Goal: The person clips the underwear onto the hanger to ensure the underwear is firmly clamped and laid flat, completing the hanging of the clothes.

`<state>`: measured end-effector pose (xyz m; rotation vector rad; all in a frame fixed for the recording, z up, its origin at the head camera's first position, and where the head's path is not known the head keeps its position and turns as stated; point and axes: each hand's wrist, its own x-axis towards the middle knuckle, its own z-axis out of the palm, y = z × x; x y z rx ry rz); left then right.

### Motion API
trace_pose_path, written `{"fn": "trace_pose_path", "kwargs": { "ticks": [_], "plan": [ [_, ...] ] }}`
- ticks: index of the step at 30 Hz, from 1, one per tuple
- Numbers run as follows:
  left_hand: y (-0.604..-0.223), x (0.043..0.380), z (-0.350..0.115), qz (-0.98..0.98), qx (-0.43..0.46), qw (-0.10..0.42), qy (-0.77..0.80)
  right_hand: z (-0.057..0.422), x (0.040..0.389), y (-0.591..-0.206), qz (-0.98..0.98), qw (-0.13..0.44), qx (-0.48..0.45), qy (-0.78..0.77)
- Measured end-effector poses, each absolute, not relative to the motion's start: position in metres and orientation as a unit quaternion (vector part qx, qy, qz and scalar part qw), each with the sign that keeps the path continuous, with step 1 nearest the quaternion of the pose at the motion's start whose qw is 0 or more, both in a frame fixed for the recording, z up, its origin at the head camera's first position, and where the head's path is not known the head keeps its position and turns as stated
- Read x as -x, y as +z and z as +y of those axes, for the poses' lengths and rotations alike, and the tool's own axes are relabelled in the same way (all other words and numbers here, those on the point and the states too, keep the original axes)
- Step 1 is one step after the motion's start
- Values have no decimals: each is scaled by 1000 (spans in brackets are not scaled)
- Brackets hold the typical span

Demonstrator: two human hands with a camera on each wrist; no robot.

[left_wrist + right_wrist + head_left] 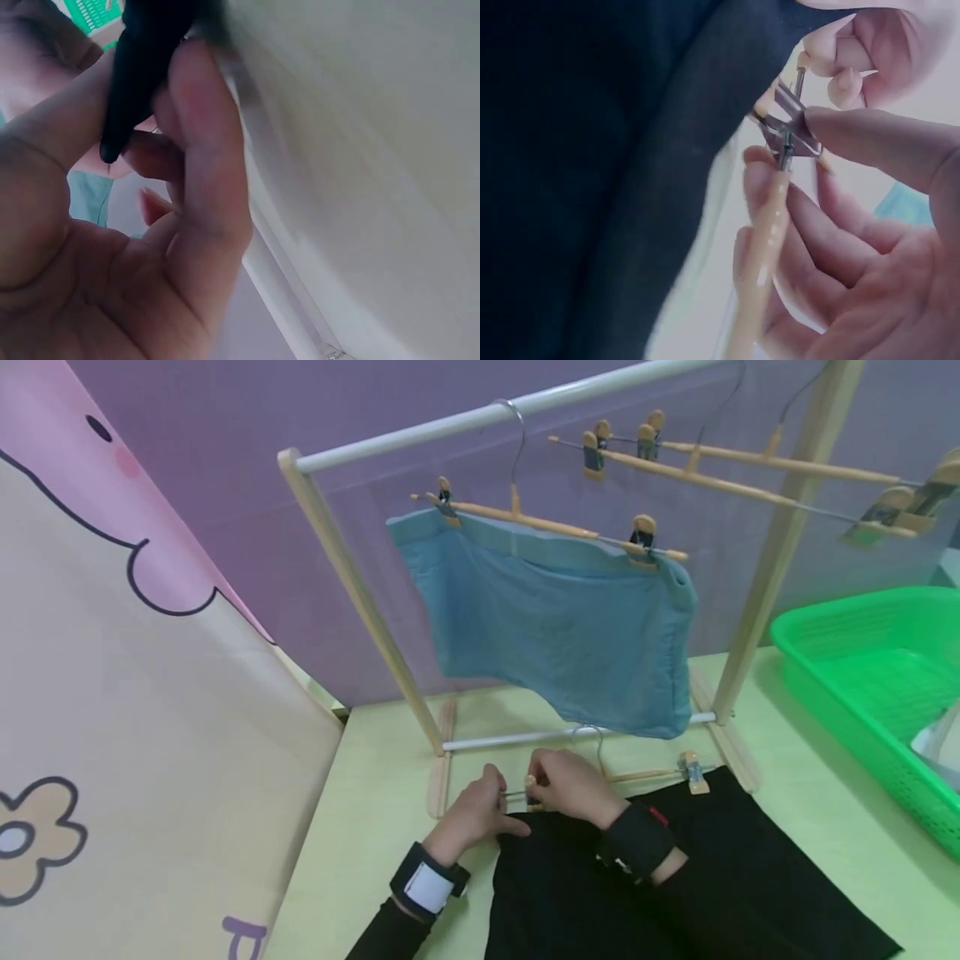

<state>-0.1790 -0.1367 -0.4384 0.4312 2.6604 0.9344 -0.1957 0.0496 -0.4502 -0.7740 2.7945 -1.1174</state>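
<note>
A black garment point(570, 893) lies spread on the pale table, its top edge toward the rack. Along that edge is a wooden clip hanger point(645, 774), with its far clip point(694, 773) at the garment's right corner. My left hand point(474, 814) pinches the garment's left top corner between thumb and fingers; in the left wrist view the folded black cloth point(142, 82) sits in that grip. Beside it, my right hand point(573, 787) pinches the hanger's left clip point(789, 133), which is right at the cloth edge in the right wrist view.
Behind my hands stands a wooden rack with a white top rail point(465, 422). Blue shorts point(555, 618) hang from it on a clip hanger, with two bare clip hangers point(697, 477) to the right. A green basket point(862, 710) stands on the right; a printed panel point(150, 735) borders the left.
</note>
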Motion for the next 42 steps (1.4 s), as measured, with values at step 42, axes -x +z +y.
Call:
{"fn": "trace_pose_path", "kwargs": {
  "ticks": [42],
  "plan": [
    [-450, 199, -159, 817, -153, 252, 496, 64, 209, -447, 835, 9, 254, -488]
  ]
}}
